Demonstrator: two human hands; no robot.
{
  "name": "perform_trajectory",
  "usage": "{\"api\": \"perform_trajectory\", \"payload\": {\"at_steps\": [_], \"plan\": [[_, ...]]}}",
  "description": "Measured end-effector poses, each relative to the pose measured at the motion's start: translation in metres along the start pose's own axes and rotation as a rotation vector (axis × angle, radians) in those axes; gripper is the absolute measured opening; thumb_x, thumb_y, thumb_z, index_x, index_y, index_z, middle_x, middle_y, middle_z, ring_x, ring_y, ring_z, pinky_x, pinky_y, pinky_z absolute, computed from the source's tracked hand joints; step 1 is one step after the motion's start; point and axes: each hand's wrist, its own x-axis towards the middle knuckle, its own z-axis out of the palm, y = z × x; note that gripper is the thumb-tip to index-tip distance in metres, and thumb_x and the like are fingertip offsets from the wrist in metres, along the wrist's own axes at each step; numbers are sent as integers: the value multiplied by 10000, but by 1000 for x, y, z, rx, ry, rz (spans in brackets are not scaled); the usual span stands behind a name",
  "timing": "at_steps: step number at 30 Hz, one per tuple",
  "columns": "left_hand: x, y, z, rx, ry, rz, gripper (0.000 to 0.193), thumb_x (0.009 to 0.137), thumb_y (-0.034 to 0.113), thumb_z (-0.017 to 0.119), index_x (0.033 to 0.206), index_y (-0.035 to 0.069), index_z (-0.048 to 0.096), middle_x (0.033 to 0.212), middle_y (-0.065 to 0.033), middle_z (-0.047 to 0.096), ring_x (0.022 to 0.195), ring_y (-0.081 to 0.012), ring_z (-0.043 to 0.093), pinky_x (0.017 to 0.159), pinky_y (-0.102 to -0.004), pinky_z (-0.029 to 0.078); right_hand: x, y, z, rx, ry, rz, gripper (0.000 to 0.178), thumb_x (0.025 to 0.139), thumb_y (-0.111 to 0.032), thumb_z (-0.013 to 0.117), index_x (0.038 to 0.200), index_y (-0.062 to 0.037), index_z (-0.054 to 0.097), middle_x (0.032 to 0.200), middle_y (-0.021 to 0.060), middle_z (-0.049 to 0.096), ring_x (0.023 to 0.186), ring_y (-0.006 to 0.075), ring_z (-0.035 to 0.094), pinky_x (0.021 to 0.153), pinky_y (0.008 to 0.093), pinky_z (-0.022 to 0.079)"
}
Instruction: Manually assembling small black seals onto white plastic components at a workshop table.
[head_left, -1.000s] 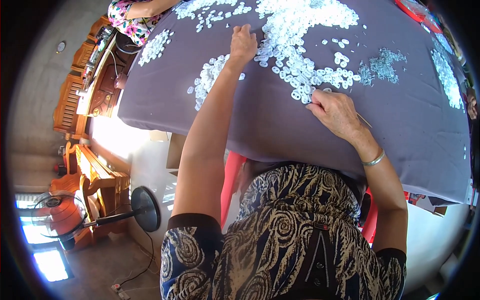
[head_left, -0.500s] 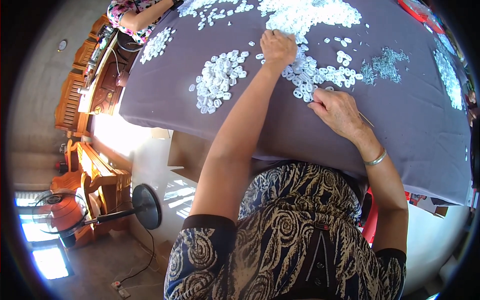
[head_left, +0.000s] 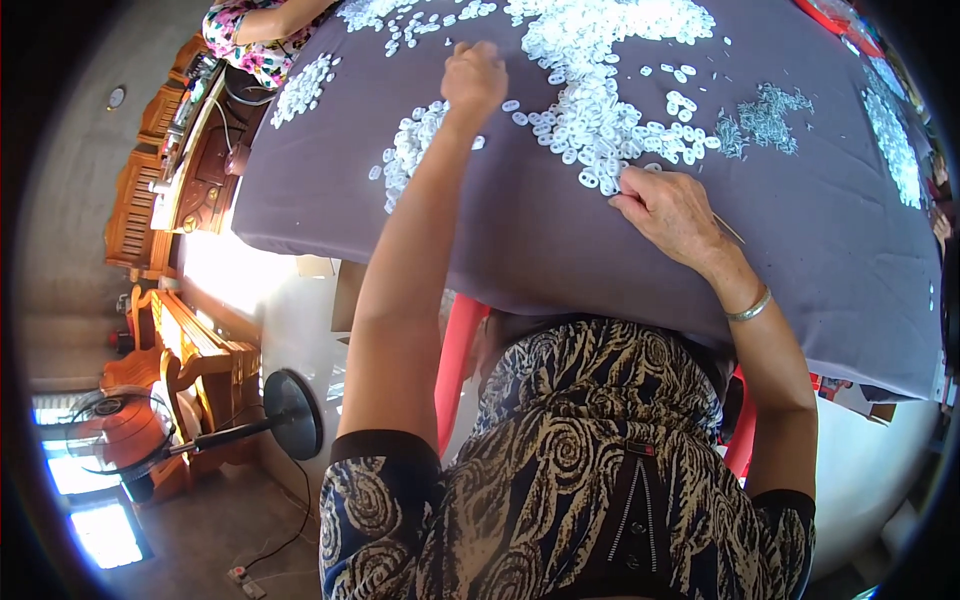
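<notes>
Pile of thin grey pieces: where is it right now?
Head view, right of centre: the grey pile lies on the tablecloth, just right of the white oval pieces, beyond and right of the right hand.

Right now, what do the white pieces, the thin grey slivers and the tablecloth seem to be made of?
White pieces: probably hard plastic, being smooth, bright and alike in shape.
Thin grey slivers: perhaps metal, from their silvery look, but too small to be sure.
Tablecloth: likely matte fabric, since it shows soft creases.
</notes>
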Motion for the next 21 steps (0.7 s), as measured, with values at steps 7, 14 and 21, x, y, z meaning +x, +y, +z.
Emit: {"api": "perform_trajectory", "payload": {"at_steps": [7,14,21], "plan": [[4,-17,8,131,-367,-159,191,774,278,691,920,154,683,1007,-110,645,991,-316,614,833,-413,500,-2,1,0,0,9,-9,232,816,-163,645,722,-50,465,609,116,503,575,313,533,528,422,398],[-8,9,29,-201,-275,257,112,777,146,661,868,80,659,795,-98,659,735,-257,638,698,-350,493,-1,1,2,-23,-22,-2,249,815,-161,647,708,-53,449,603,112,495,576,308,531,529,421,397],[-31,57,23,-392,-448,176,150,781,12,590,915,75,615,770,-43,659,696,-157,627,654,-293,485,0,4,2,10,-17,-10,261,806,-155,654,703,-46,440,600,113,490,569,306,519,527,418,398]]}}
